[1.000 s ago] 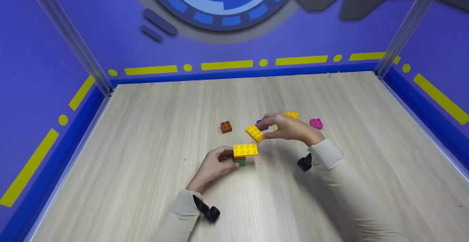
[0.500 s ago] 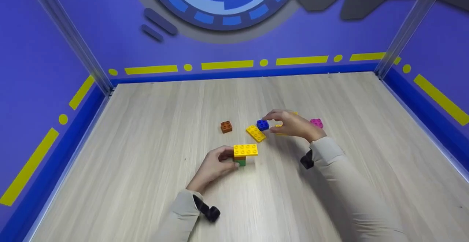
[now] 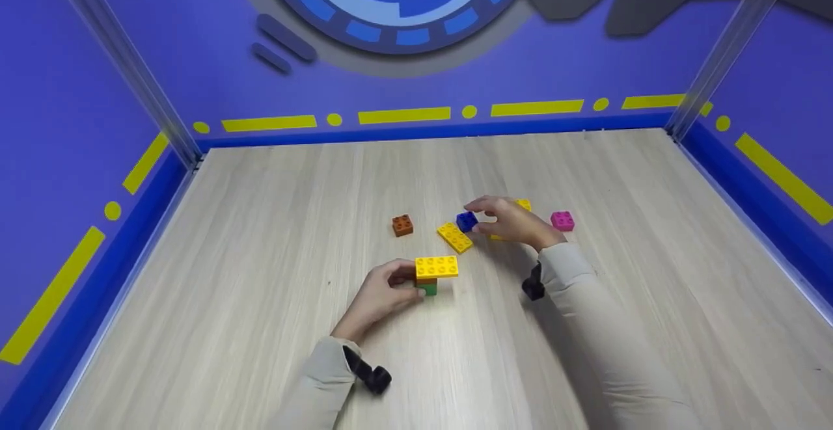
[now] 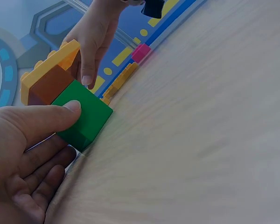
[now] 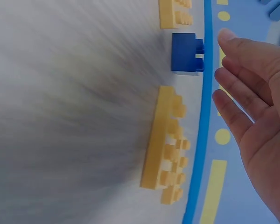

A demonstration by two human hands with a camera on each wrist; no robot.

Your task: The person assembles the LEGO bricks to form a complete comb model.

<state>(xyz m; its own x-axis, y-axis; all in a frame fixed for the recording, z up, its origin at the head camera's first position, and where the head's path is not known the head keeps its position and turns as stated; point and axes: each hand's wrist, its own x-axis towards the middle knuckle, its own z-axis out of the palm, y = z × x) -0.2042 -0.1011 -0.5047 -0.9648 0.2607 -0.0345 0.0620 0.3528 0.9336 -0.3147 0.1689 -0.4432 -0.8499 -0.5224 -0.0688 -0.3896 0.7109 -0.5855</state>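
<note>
- Brick [image 3: 454, 237], yellow, released by the right hand [image 3: 513, 220], now spread near the blue brick [image 3: 466, 222]
- Left hand [image 3: 384, 292] still pinches the green brick [image 4: 89, 116]
- Wood-grain table [image 3: 273, 222], blue walls [image 3: 195, 85]

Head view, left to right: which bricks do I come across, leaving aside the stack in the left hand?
Brown brick → slanted yellow brick → blue brick → yellow bricks partly hidden by the right hand → pink brick.
</note>
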